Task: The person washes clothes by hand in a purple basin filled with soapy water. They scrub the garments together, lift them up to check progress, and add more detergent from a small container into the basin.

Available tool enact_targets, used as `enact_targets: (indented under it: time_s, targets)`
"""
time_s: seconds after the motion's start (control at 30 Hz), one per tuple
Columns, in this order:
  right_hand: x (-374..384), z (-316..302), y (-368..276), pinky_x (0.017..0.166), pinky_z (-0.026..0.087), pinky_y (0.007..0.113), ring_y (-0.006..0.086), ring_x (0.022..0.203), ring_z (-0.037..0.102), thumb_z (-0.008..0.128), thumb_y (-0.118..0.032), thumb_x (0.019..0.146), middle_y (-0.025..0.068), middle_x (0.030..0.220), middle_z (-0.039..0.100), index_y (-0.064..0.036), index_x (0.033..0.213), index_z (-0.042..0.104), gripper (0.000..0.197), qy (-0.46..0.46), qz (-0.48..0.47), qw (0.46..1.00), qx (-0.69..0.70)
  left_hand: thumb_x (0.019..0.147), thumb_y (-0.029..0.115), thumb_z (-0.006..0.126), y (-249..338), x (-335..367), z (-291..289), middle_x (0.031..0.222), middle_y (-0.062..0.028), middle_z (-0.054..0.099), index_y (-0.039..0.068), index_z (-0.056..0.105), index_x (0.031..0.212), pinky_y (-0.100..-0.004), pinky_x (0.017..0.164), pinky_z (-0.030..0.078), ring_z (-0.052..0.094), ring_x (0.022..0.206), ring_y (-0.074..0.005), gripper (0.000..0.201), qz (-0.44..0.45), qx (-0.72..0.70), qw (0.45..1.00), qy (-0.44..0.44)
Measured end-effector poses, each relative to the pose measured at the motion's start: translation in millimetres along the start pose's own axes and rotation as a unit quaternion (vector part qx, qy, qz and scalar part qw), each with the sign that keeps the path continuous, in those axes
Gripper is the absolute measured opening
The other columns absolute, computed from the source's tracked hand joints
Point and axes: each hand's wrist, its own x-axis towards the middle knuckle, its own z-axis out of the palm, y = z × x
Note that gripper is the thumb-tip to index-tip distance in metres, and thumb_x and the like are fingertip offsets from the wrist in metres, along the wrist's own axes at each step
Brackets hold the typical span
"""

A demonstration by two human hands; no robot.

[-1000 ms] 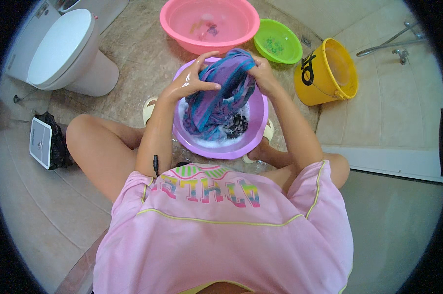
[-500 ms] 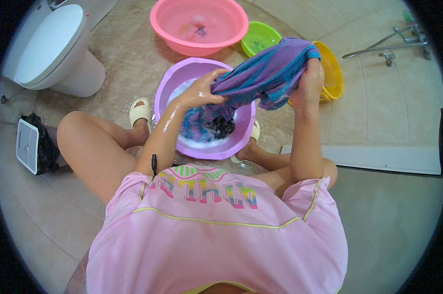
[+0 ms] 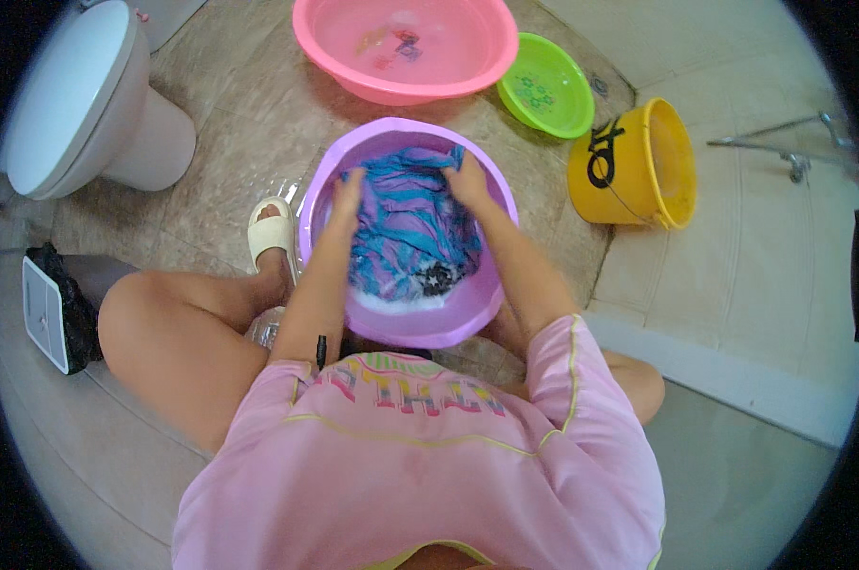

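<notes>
Blue-and-purple striped cloth (image 3: 406,223), wet-looking and rumpled, sits inside the round-cornered purple plastic basin (image 3: 384,139), between the person's knees. It spreads over most of the basin, far wall to middle. White foamy suds (image 3: 396,303) show at the near side, next to a black-and-white patterned bunched item (image 3: 439,278), probably fabric.

Right hand (image 3: 467,182): at the cloth's far right corner, fingers grasping a bunched edge, a bit poking out beyond them. Left hand (image 3: 347,198): at the cloth's left edge, touching it or nearly so; motion blur, cannot tell if the fingers are clenched on it.

Step in hand, judged: working the cloth in the soapy basin, hands apart, one per side. Next move, judged: calls for a sure hold on the left edge to match the right, then pressing or gathering the fabric without dragging the patterned item along.

Around: large round pink plastic basin (image 3: 406,92) with liquid in it, far side; small lime-green plastic bowl (image 3: 584,87) to its right; yellow plastic bucket (image 3: 591,199) with black marking, right; white ceramic toilet (image 3: 64,100), far left; cream rubber slipper (image 3: 271,235) left of the purple one.
</notes>
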Motion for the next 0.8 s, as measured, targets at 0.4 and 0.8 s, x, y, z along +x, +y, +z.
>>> enact_targets:
  time_s: [0.4,0.8]
  targets:
    - [0.2,63.2,82.5,0.075,0.042,0.043,0.0336,0.074,0.057,0.057,-0.021,0.069,0.0188,0.093,0.056,-0.007,0.108,0.046,0.043,-0.326,-0.169,0.915,-0.167,0.077,0.036,0.053,-102.7,-25.5,26.9,0.125,-0.0261,0.035,0.016,0.036,0.128,-0.0463,0.096,0.027,0.034,0.114,-0.0427,0.057,0.259,0.6,0.757,0.021]
    - [-82.3,22.9,-74.9,0.085,0.038,0.041,0.0327,0.1,0.048,0.055,0.0,0.059,0.017,0.109,0.05,-0.0021,0.104,0.048,0.046,-0.086,-0.145,0.982,0.083,0.078,0.06,0.039,-25.3,-21.0,62.7,0.109,-0.0112,0.054,0.006,0.051,0.112,-0.0436,0.09,0.036,0.05,0.101,-0.0266,0.064,-0.229,-0.347,0.901,-0.125]
